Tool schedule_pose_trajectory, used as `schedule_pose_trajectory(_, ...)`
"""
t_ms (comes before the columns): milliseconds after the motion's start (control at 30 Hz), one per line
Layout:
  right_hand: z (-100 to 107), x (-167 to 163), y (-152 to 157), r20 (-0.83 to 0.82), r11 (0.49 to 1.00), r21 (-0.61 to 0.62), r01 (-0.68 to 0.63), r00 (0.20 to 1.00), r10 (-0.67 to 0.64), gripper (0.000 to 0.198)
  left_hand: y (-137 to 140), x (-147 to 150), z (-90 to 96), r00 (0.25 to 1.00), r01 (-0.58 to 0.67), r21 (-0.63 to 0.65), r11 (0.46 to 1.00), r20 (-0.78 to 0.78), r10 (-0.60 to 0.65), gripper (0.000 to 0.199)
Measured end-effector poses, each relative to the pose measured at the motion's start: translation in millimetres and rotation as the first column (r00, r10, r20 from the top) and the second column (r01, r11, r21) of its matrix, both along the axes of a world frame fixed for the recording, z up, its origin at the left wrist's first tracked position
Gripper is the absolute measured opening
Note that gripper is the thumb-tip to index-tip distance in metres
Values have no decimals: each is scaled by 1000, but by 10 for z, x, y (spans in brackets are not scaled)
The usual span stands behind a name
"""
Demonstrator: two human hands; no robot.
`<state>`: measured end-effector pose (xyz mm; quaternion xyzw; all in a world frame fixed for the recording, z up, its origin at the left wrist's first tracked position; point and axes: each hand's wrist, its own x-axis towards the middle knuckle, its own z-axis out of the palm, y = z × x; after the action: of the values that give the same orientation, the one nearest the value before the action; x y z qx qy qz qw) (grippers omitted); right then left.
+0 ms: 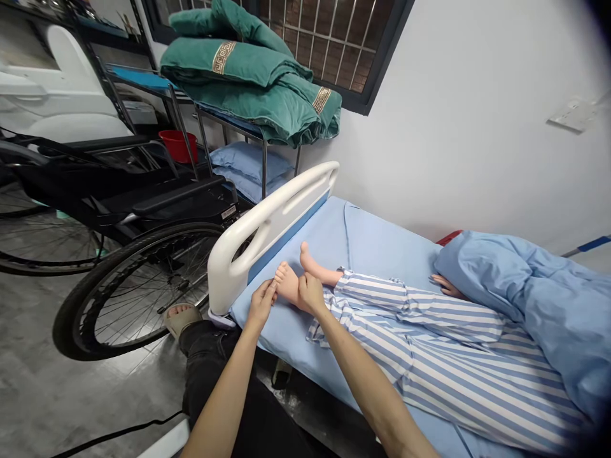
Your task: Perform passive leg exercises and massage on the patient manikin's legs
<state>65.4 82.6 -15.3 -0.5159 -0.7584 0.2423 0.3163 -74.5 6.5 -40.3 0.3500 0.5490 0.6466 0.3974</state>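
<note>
Where the white footboard [267, 222] ends the blue bed [372, 245], left hand [261, 302] pinches the toes of a bare foot [287, 283]. Right hand [311, 291] clasps that foot's heel side. Striped trousers [420, 343] and blue cover [534, 299] lie farther right.

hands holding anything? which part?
Both hold the near foot of the figure on the bed: left hand at the toes, right hand around the heel and ankle.

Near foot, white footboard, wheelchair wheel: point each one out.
near foot [287, 284], head view, on its sole
white footboard [267, 222], head view, on its top rail
wheelchair wheel [90, 289], head view, on its tyre
</note>
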Motion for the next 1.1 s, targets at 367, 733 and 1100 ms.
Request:
schedule_pose_trajectory(367, -132, 9, 65, 29, 1000, 13, -5, 1000, 5, 29, 74, -36, 7, 999, -45, 12, 999, 19, 45, 40)
schedule_pose_trajectory(733, -31, 8, 21, 30, 1000, 13, 7, 1000, -8, 28, 43, 6, -34, 999, 32, 6, 999, -14, -32, 46)
schedule_pose_trajectory(1100, -47, 10, 25, 26, 999, 35, -4, 1000, 3, 28, 18, 34, 46, 995, 21, 10, 1000, -102, -20, 48)
